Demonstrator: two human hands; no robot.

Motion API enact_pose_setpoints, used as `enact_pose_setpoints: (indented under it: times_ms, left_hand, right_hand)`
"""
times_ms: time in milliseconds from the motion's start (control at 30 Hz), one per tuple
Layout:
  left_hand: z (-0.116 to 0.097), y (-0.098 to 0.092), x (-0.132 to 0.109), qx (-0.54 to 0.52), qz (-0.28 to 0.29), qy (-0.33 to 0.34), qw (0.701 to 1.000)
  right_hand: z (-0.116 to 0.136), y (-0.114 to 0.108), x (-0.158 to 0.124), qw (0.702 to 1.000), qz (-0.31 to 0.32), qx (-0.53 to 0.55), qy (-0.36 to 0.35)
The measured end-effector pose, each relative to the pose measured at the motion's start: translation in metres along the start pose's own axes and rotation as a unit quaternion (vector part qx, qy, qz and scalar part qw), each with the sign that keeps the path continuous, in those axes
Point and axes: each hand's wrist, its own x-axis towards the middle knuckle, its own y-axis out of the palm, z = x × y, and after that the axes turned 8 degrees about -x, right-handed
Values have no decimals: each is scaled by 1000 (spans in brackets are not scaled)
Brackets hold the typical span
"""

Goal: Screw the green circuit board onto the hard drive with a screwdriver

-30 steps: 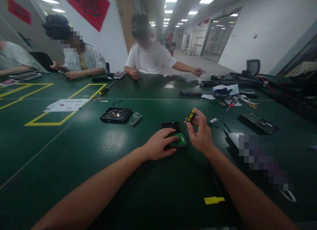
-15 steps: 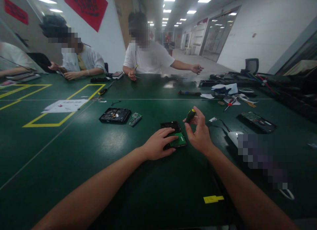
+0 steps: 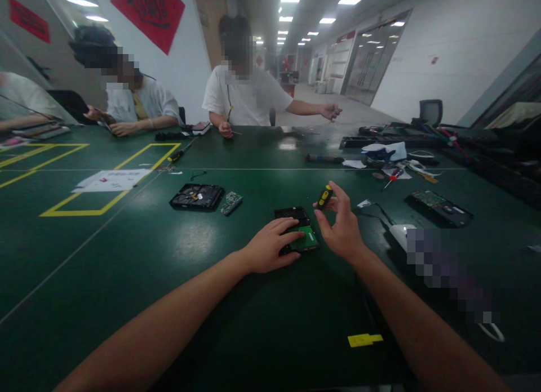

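Observation:
My left hand (image 3: 270, 245) spans a hard drive (image 3: 310, 240) with a green circuit board facing up, fingers across its top and thumb along the near edge, holding it against the table. A black plastic piece (image 3: 293, 213) lies right behind the drive, partly covered by my fingers. Just right of the drive, my right hand (image 3: 340, 223) pinches the black and yellow handle of a screwdriver (image 3: 325, 197) between thumb and fingers. The handle stands tilted above the drive's far right corner. I cannot make out the screwdriver's shaft or tip.
On the green table (image 3: 190, 324), an opened black case (image 3: 196, 196) and a loose circuit board (image 3: 231, 203) lie left. Another drive (image 3: 439, 208) and a white power strip (image 3: 399, 232) lie right. Another screwdriver (image 3: 175, 155) lies far left. Co-workers (image 3: 249, 96) sit opposite.
The screwdriver handle has turned in my right fingers, so its yellow patches now face me. My left hand and the hard drive stay put. The person opposite has leaned slightly left.

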Motion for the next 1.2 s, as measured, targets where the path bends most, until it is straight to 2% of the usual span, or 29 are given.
enact_pose_setpoints:
  times_ms: [100, 300, 600, 833, 1067, 1200]
  left_hand:
    - [-1, -1, 0, -4, 1, -4, 1000]
    - [1, 0, 0, -13, 2, -3, 1000]
    - [0, 0, 0, -16, 0, -3, 1000]
    - [-1, 0, 1, -9, 1, -3, 1000]
    - [0, -1, 1, -12, 5, -5, 1000]
    - [-1, -1, 1, -10, 7, -8, 1000]
  right_hand:
    - [1, 0, 0, 1000, 2, -7, 7]
    - [2, -2, 3, 997, -39, -60, 22]
    - [4, -3, 2, 1000, 19, -15, 11]
    - [4, -4, 4, 998, -36, -44, 7]
    - [3, -4, 3, 1000, -5, -24, 3]
    - [3, -4, 3, 999, -21, -45, -6]
